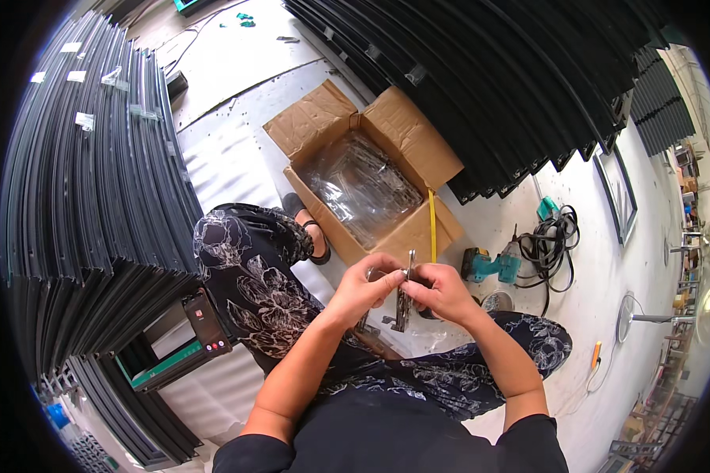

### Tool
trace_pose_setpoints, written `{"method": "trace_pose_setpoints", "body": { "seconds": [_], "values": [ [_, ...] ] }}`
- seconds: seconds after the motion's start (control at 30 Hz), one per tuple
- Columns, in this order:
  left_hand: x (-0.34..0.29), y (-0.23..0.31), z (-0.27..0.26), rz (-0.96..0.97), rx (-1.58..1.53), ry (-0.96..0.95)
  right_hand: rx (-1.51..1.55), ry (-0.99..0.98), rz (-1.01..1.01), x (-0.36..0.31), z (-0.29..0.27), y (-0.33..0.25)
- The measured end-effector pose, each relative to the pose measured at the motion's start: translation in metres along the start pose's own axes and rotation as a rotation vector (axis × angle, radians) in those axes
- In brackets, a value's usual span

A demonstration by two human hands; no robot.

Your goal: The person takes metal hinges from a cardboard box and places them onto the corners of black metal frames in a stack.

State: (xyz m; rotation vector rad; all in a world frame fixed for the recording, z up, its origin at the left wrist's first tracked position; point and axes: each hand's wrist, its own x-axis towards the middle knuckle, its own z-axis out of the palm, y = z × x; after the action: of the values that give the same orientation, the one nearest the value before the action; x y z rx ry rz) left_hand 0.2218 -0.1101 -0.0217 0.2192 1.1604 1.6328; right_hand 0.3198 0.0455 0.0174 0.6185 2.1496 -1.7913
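Between my knees, my left hand [369,288] and my right hand [443,290] meet in front of the cardboard box. Both are closed, with thumbs and fingertips pinched on a shiny metal fitting [401,312] made of narrow flat bars. One bar sticks up between the hands and others hang below them. Its exact kind is hard to make out, and the fingers cover its middle. Just beyond stands the open cardboard box [319,122], flaps folded out, holding clear plastic-wrapped metal pieces [363,189]. A yellow strip [432,225] lies along its right flap.
A teal cordless drill [493,266], a coil of black cable [548,246] and a small round tin [497,301] lie right of the box. Stacked dark frames rise at left [95,165] and far right [497,87]. A phone [205,322] stands by my left knee.
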Motion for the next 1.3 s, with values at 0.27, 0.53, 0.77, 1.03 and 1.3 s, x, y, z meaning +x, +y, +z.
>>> {"method": "trace_pose_setpoints", "body": {
  "seconds": [0.27,0.53,0.77,1.03,1.3],
  "values": [
    [0.007,0.0,0.009,0.037,-0.058,0.031,0.026,0.365,-0.202,0.006,0.012,0.02],
    [0.012,0.008,0.02,0.221,-0.194,0.221,0.251,0.767,-0.14,0.027,0.008,0.016],
    [0.011,-0.001,0.019,0.229,-0.206,0.157,0.267,0.909,-0.069,0.038,-0.027,0.042],
    [0.009,-0.028,0.006,0.114,-0.286,0.163,0.26,0.854,-0.033,0.035,-0.03,0.06],
    [0.01,-0.033,0.012,-0.009,-0.436,0.085,0.55,0.687,-0.142,0.037,-0.004,0.034]
  ]
}}
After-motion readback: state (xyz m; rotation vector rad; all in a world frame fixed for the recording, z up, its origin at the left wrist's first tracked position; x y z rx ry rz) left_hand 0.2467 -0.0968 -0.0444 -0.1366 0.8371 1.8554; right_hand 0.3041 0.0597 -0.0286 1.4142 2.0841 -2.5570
